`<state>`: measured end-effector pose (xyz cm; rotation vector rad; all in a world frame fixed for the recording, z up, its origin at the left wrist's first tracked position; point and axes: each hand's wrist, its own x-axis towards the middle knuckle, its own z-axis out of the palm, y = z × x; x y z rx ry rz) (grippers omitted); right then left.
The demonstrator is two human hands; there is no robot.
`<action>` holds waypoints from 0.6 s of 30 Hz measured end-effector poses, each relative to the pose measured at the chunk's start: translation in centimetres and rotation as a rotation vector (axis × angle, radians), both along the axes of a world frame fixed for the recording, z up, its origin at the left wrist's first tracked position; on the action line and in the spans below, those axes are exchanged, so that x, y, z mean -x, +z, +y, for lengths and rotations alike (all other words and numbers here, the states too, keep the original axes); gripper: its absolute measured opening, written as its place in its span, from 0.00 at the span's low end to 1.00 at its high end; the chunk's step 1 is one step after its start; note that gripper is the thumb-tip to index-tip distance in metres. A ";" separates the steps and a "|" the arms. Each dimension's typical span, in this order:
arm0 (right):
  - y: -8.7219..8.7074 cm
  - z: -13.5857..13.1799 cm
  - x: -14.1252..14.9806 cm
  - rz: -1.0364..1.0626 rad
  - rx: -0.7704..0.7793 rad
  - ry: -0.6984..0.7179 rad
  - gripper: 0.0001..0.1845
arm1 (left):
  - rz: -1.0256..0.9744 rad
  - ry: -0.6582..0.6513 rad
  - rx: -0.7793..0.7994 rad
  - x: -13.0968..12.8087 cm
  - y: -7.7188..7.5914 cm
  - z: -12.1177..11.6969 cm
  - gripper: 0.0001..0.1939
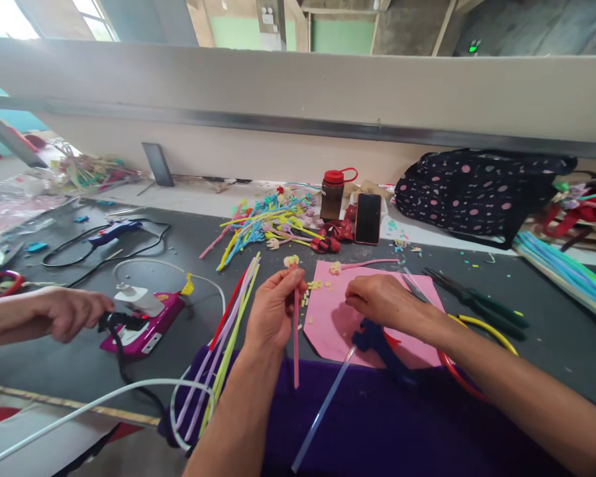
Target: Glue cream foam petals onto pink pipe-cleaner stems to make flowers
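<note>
Between the fingers and thumb of my left hand (277, 301) is a pink fuzzy stem (297, 344), held upright with a small cream flower (291, 261) at its top. My right hand (380, 301) hovers over a pink sheet (328, 318), its fingers bent together; whatever they pinch is hidden. Just below that hand lies a dark blue glue gun (370, 336), a clear glue stick (322, 411) sticking out toward me. Small pale yellow pieces (315, 286) are scattered by the sheet's left edge. Another pink stem (370, 263) with a cream flower lies along its far edge.
At left, another person's hand (74, 311) grips a black plug at a magenta power strip (166, 315). Colourful stems (265, 225), a bottle (332, 199) and a phone (367, 218) stand or lie behind. Pliers (481, 305) and red-handled scissors (459, 374) are at right.
</note>
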<state>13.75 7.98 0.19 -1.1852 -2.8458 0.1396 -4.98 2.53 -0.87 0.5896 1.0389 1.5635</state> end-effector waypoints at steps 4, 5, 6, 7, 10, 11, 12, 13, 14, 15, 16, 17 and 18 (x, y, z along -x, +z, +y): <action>-0.3 0.3 0.4 -0.022 0.020 0.020 0.11 | -0.034 0.058 -0.009 0.4 0.3 0.0 0.09; -0.4 0.3 0.7 -0.024 0.020 0.028 0.11 | -0.037 0.062 -0.013 0.4 0.3 -0.1 0.09; -0.5 0.5 1.0 -0.024 0.019 0.037 0.11 | -0.038 0.066 -0.014 0.4 0.3 -0.1 0.09; -0.6 0.6 1.4 -0.024 0.019 0.049 0.11 | -0.039 0.069 -0.013 0.4 0.4 -0.2 0.10; -1.0 1.2 2.9 -0.021 0.022 0.095 0.11 | -0.056 0.088 -0.014 0.5 0.4 -0.2 0.10; -1.2 1.5 3.5 -0.020 0.020 0.111 0.12 | -0.069 0.102 -0.016 0.6 0.4 -0.2 0.10; -1.3 1.8 4.1 -0.019 0.016 0.123 0.12 | -0.083 0.119 -0.019 0.7 0.5 -0.1 0.10; -1.5 2.1 4.7 -0.018 0.008 0.131 0.13 | -0.098 0.136 -0.024 0.8 0.5 -0.1 0.10; -1.6 2.4 5.3 -0.019 -0.002 0.137 0.14 | -0.110 0.149 -0.029 0.9 0.5 -0.1 0.10; -1.7 2.7 5.8 -0.022 -0.012 0.142 0.14 | -0.118 0.157 -0.033 1.0 0.6 -0.1 0.10; -1.8 2.9 6.3 -0.027 -0.021 0.146 0.14 | -0.123 0.158 -0.037 1.1 0.6 -0.1 0.10; -2.0 3.1 6.8 -0.034 -0.029 0.152 0.14 | -0.124 0.151 -0.040 1.1 0.6 -0.1 0.09; -2.1 3.3 7.3 -0.042 -0.035 0.160 0.14 | -0.124 0.139 -0.042 1.1 0.5 -0.1 0.09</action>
